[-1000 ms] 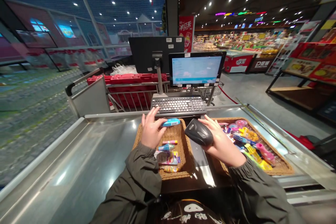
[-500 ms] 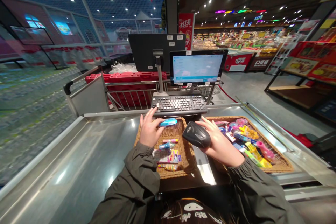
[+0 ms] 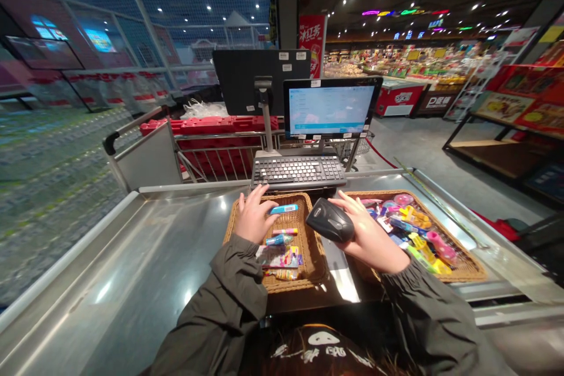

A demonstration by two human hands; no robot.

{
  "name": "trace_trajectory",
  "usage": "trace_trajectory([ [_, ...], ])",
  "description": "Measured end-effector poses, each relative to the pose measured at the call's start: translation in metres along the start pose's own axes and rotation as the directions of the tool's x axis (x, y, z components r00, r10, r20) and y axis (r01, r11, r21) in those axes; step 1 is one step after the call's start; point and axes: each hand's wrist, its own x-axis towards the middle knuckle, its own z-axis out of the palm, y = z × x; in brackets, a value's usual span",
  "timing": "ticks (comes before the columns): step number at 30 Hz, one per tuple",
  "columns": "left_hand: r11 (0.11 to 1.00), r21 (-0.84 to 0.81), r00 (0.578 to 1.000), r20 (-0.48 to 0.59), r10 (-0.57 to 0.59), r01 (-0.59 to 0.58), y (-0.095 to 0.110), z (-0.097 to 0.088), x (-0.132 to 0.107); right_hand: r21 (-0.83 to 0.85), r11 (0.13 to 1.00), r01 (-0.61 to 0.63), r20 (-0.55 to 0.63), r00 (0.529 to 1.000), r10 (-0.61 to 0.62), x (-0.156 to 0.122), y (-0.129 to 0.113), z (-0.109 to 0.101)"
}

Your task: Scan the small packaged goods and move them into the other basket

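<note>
My right hand (image 3: 368,241) is closed around a black handheld barcode scanner (image 3: 330,221), whose head points left over the left basket's edge. Over the left wicker basket (image 3: 318,255) is my left hand (image 3: 254,216), thumb and fingers apart. Just beside those fingertips, a slim blue item (image 3: 284,209) with a white label lies toward the basket's far end; its exact kind is unclear. Nearer me in the same basket are a blue pen-like item (image 3: 279,239), a pink-and-yellow tube (image 3: 285,231), a printed packet (image 3: 282,257) and an orange wrapped piece (image 3: 284,274).
A second wicker basket (image 3: 473,267) full of colourful small toys or sweets stands at the right. Behind the baskets are a keyboard (image 3: 299,170), a lit monitor (image 3: 328,108) and a second screen (image 3: 259,82) turned away. The metal counter (image 3: 145,270) stretches left.
The blue item has dropped lower into the left basket and left my fingers, which have spread. My right hand keeps its hold on the scanner. The view has tilted slightly.
</note>
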Motion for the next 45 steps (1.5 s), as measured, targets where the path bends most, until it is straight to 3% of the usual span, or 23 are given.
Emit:
trace_trajectory([
  [5, 1.000, 0.001, 0.991, 0.128, -0.021, 0.021, -0.003, 0.018, -0.006, 0.005, 1.000, -0.006, -0.009, 1.000, 0.006, -0.002, 0.003, 0.001],
  [8, 0.999, -0.006, 0.959, 0.281, -0.039, 0.042, -0.006, 0.031, -0.009, 0.013, 1.000, -0.008, 0.002, 1.000, 0.008, -0.002, 0.003, 0.001],
  [12, 0.998, -0.057, 0.829, 0.559, 0.005, 0.033, -0.013, 0.056, -0.018, 0.014, 1.000, -0.016, 0.013, 1.000, 0.016, -0.003, 0.003, 0.001],
  [14, 0.996, -0.083, 0.772, 0.635, 0.029, 0.031, -0.016, 0.069, -0.025, 0.019, 0.999, -0.026, 0.025, 0.999, 0.025, -0.004, 0.005, 0.004],
  [22, 0.997, -0.066, 0.715, 0.699, 0.026, 0.027, -0.026, 0.102, -0.037, 0.072, 0.995, -0.067, 0.077, 0.995, 0.062, -0.008, 0.008, 0.019],
  [30, 1.000, 0.017, 0.640, 0.769, -0.015, 0.002, -0.023, 0.108, -0.047, 0.081, 0.990, -0.116, 0.060, 0.992, 0.111, -0.018, 0.013, 0.009],
  [33, 0.999, 0.020, 0.656, 0.755, 0.012, -0.041, -0.010, 0.101, -0.038, 0.085, 0.987, -0.135, 0.065, 0.989, 0.129, -0.024, 0.020, 0.004],
  [37, 0.987, -0.058, 0.773, 0.615, 0.155, -0.152, 0.028, 0.081, -0.012, 0.092, 0.982, -0.168, 0.052, 0.985, 0.164, -0.036, 0.034, -0.001],
  [38, 0.977, -0.101, 0.782, 0.586, 0.212, -0.189, 0.042, 0.075, -0.004, 0.095, 0.979, -0.178, 0.047, 0.984, 0.174, -0.039, 0.038, -0.003],
  [40, 0.953, -0.184, 0.787, 0.537, 0.302, -0.240, 0.072, 0.067, 0.010, 0.106, 0.976, -0.192, 0.027, 0.981, 0.190, -0.048, 0.048, -0.007],
  [42, 0.920, -0.266, 0.767, 0.511, 0.389, -0.289, 0.102, 0.066, 0.022, 0.114, 0.972, -0.204, -0.020, 0.978, 0.207, -0.059, 0.059, -0.013],
  [45, 0.883, -0.336, 0.752, 0.472, 0.460, -0.329, 0.143, 0.077, 0.032, 0.119, 0.968, -0.223, -0.114, 0.965, 0.236, -0.077, 0.077, -0.027],
])
